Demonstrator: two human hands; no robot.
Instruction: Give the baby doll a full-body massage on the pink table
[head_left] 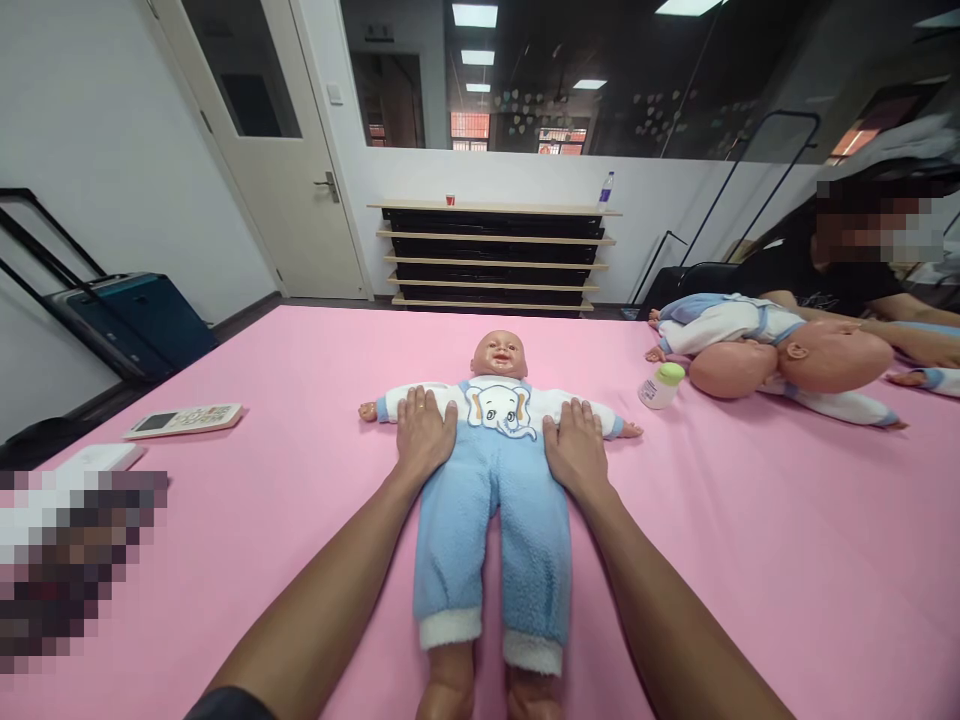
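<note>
A baby doll (493, 500) lies face up on the pink table cover (300, 560), its head at the far side and its feet toward me. It wears a white top with an elephant face and fluffy light blue trousers. My left hand (424, 430) rests flat on the doll's outstretched sleeve at the left, beside the chest. On the other side, my right hand (576, 442) lies flat over the opposite sleeve. The fingers of both hands are extended and point away from me, gripping nothing.
A small white bottle with a green cap (661, 386) stands right of the doll. Beyond it, more dolls (836, 355) lie piled near another person (840, 250). At left are a white remote-like device (184, 420) and a blue suitcase (135, 320). A low shelf (495, 262) stands behind.
</note>
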